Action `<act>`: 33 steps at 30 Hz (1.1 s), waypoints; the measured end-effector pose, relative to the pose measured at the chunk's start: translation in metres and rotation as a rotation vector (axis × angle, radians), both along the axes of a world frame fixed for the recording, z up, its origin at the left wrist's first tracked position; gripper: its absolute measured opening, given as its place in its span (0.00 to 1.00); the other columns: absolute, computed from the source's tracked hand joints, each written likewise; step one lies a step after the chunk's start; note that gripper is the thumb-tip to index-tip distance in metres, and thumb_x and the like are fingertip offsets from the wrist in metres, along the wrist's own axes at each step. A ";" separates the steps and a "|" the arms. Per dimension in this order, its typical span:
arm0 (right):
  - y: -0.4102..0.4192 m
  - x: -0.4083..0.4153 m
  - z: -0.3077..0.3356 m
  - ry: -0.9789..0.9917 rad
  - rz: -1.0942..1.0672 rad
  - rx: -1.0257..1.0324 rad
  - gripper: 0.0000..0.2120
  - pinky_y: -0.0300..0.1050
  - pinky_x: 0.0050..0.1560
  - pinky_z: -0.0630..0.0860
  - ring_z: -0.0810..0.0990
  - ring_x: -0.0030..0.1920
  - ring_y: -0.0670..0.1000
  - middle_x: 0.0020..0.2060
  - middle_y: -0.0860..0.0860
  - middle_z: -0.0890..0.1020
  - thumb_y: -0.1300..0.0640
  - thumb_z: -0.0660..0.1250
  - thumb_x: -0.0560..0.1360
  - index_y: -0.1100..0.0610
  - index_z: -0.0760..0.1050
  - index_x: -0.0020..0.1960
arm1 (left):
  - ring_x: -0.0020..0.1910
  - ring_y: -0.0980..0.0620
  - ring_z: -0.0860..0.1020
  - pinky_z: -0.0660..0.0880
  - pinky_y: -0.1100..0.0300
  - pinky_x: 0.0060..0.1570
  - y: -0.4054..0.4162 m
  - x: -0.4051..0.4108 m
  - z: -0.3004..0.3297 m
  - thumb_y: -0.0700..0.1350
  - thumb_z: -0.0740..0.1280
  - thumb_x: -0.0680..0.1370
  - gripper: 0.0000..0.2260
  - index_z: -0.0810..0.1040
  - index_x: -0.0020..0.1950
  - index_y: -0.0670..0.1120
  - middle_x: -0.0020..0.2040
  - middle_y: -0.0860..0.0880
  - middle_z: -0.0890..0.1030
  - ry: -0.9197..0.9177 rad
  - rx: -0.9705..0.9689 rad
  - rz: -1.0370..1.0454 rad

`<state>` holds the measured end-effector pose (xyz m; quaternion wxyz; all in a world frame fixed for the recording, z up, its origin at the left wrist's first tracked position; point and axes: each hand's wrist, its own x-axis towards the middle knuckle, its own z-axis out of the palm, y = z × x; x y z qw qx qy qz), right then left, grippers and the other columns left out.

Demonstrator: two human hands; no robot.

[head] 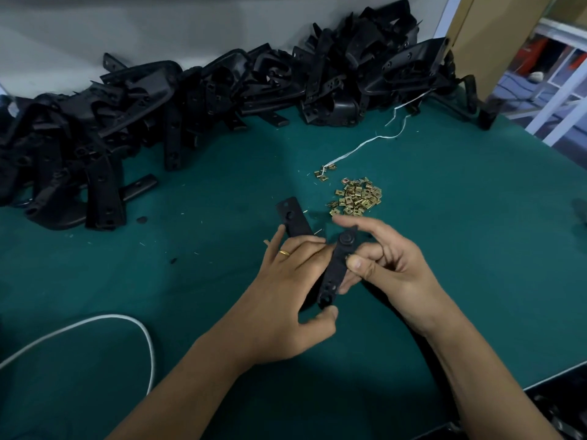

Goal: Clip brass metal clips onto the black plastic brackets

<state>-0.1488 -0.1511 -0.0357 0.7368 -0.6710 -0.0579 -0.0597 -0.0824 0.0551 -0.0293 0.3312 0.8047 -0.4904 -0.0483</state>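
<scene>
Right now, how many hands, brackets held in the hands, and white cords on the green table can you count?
hands: 2 (left hand, right hand)
held bracket: 1
white cords: 2 (thick cord, thin cord)
Total: 5

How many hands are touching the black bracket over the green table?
2: the left hand grips the bracket's lower part, and the right hand pinches its side.

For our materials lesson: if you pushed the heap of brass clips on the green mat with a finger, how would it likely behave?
The brass clips lie as a loose heap of small separate pieces, so they would probably scatter rather than move together. Being flat and squarish, they likely slide, not roll. The green mat looks cloth-like and may slow them.
</scene>
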 end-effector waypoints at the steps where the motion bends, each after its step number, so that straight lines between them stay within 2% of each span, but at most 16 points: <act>1: -0.002 0.001 0.001 0.018 0.048 0.012 0.24 0.52 0.45 0.84 0.87 0.40 0.59 0.40 0.61 0.87 0.58 0.70 0.80 0.54 0.72 0.75 | 0.77 0.51 0.64 0.47 0.41 0.80 0.001 0.001 0.001 0.53 0.65 0.76 0.28 0.69 0.76 0.49 0.68 0.58 0.71 0.087 -0.036 -0.028; 3: -0.004 0.003 0.002 0.047 0.115 0.046 0.23 0.50 0.44 0.84 0.88 0.41 0.58 0.41 0.60 0.87 0.52 0.74 0.78 0.54 0.76 0.71 | 0.74 0.47 0.68 0.51 0.41 0.79 0.003 0.004 0.001 0.52 0.65 0.76 0.22 0.75 0.70 0.49 0.66 0.57 0.74 0.221 -0.098 -0.068; 5: -0.004 0.003 0.003 0.059 0.123 0.065 0.22 0.49 0.43 0.83 0.88 0.40 0.59 0.39 0.62 0.86 0.49 0.78 0.74 0.56 0.79 0.64 | 0.72 0.45 0.70 0.52 0.42 0.79 0.004 0.006 0.002 0.52 0.64 0.76 0.18 0.78 0.65 0.50 0.64 0.54 0.76 0.245 -0.097 -0.091; 8: -0.002 0.003 0.001 0.036 0.068 0.033 0.17 0.48 0.41 0.82 0.86 0.36 0.57 0.36 0.64 0.85 0.52 0.79 0.72 0.58 0.81 0.56 | 0.75 0.47 0.65 0.49 0.44 0.80 0.003 0.005 0.002 0.54 0.65 0.76 0.23 0.75 0.71 0.51 0.68 0.56 0.72 0.219 -0.025 -0.108; 11: 0.002 0.002 -0.002 0.004 -0.038 -0.070 0.14 0.43 0.39 0.80 0.82 0.34 0.51 0.36 0.55 0.84 0.57 0.79 0.71 0.60 0.80 0.53 | 0.78 0.51 0.60 0.49 0.47 0.80 0.003 0.003 0.003 0.58 0.66 0.77 0.33 0.66 0.79 0.47 0.72 0.56 0.68 0.188 0.042 -0.088; 13: 0.005 0.001 -0.003 -0.020 -0.121 -0.154 0.13 0.38 0.37 0.75 0.76 0.34 0.46 0.34 0.48 0.79 0.56 0.79 0.71 0.58 0.80 0.52 | 0.79 0.52 0.58 0.51 0.48 0.80 0.002 0.002 0.004 0.58 0.65 0.76 0.35 0.62 0.81 0.46 0.73 0.56 0.66 0.201 0.058 -0.072; 16: 0.008 -0.001 -0.003 -0.055 -0.196 -0.255 0.11 0.38 0.37 0.70 0.69 0.35 0.49 0.35 0.57 0.73 0.53 0.78 0.72 0.55 0.80 0.52 | 0.79 0.57 0.55 0.53 0.50 0.79 0.001 0.004 0.004 0.54 0.65 0.75 0.35 0.62 0.81 0.47 0.75 0.57 0.64 0.249 0.054 -0.062; 18: 0.007 -0.001 -0.002 -0.043 -0.215 -0.244 0.11 0.41 0.37 0.71 0.70 0.34 0.53 0.34 0.60 0.73 0.52 0.77 0.73 0.54 0.80 0.52 | 0.80 0.59 0.54 0.53 0.51 0.79 0.002 0.006 0.004 0.52 0.64 0.75 0.33 0.63 0.80 0.50 0.76 0.59 0.64 0.299 0.030 -0.054; 22: 0.000 0.001 -0.002 -0.036 -0.311 -0.212 0.13 0.39 0.39 0.74 0.74 0.33 0.50 0.32 0.59 0.74 0.50 0.76 0.74 0.53 0.81 0.56 | 0.81 0.53 0.56 0.57 0.46 0.78 0.010 0.009 0.005 0.50 0.64 0.76 0.31 0.64 0.80 0.57 0.77 0.61 0.65 0.418 -0.056 -0.058; 25: 0.001 0.003 -0.007 -0.046 -0.378 -0.250 0.14 0.41 0.44 0.75 0.75 0.39 0.50 0.38 0.56 0.76 0.55 0.76 0.76 0.52 0.80 0.60 | 0.80 0.58 0.56 0.55 0.47 0.79 0.012 0.014 0.000 0.55 0.63 0.82 0.26 0.65 0.80 0.58 0.76 0.63 0.66 0.323 -0.026 -0.004; 27: 0.000 0.006 -0.009 -0.056 -0.512 -0.338 0.11 0.38 0.48 0.75 0.77 0.44 0.46 0.42 0.48 0.79 0.54 0.75 0.78 0.50 0.80 0.59 | 0.78 0.64 0.55 0.53 0.54 0.79 0.015 0.019 -0.005 0.59 0.62 0.84 0.24 0.65 0.80 0.58 0.74 0.63 0.67 0.237 0.032 0.032; 29: -0.006 0.011 -0.008 -0.100 -0.705 -0.547 0.04 0.39 0.51 0.76 0.80 0.48 0.46 0.46 0.44 0.81 0.54 0.71 0.81 0.48 0.81 0.56 | 0.77 0.67 0.55 0.55 0.63 0.76 0.019 0.023 -0.007 0.63 0.62 0.82 0.28 0.63 0.81 0.57 0.74 0.66 0.65 0.203 0.072 0.031; 31: -0.013 0.020 -0.008 -0.115 -0.800 -0.800 0.04 0.46 0.54 0.77 0.79 0.51 0.47 0.48 0.45 0.80 0.55 0.69 0.82 0.52 0.82 0.55 | 0.76 0.68 0.55 0.57 0.68 0.73 0.024 0.027 -0.006 0.67 0.63 0.79 0.33 0.60 0.82 0.59 0.73 0.68 0.64 0.139 0.127 0.019; 33: -0.015 0.032 -0.009 -0.056 -0.793 -0.984 0.08 0.52 0.53 0.78 0.78 0.53 0.51 0.49 0.48 0.78 0.54 0.68 0.82 0.55 0.83 0.58 | 0.75 0.67 0.56 0.57 0.68 0.72 0.027 0.030 -0.006 0.65 0.65 0.78 0.34 0.60 0.82 0.59 0.73 0.67 0.64 0.041 0.165 0.026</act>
